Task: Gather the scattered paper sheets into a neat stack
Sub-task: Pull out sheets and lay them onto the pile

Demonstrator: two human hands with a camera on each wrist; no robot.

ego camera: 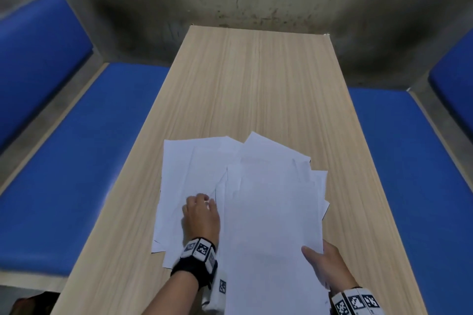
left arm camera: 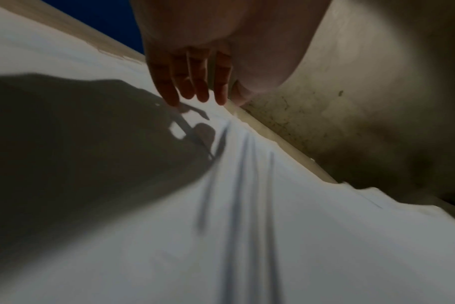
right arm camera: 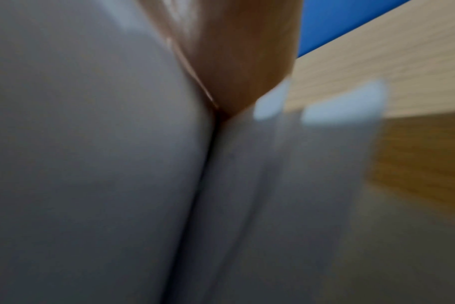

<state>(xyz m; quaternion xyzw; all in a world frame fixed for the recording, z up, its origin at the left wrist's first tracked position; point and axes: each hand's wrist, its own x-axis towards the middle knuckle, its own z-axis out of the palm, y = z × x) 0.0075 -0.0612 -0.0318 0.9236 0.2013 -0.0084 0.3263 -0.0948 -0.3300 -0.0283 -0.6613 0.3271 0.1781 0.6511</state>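
From the head view the paper sheets point(ego camera: 245, 186) lie fanned across the near end of the table point(ego camera: 256, 79), the left hand point(ego camera: 201, 217) resting fingers-down on them and the right hand point(ego camera: 323, 262) pinching the top sheets' near right edge, thumb on top, while the left wrist view shows straight fingers point(left arm camera: 195, 82) touching paper, and the right wrist view is blurred.

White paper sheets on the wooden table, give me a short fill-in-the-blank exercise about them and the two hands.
1. The white paper sheets lie on a light ____ table.
2. The right hand grips the sheets, its ____ on top.
3. The left hand rests on the ____.
4. The seats beside the table are ____.

Missing: wooden; thumb; sheets; blue
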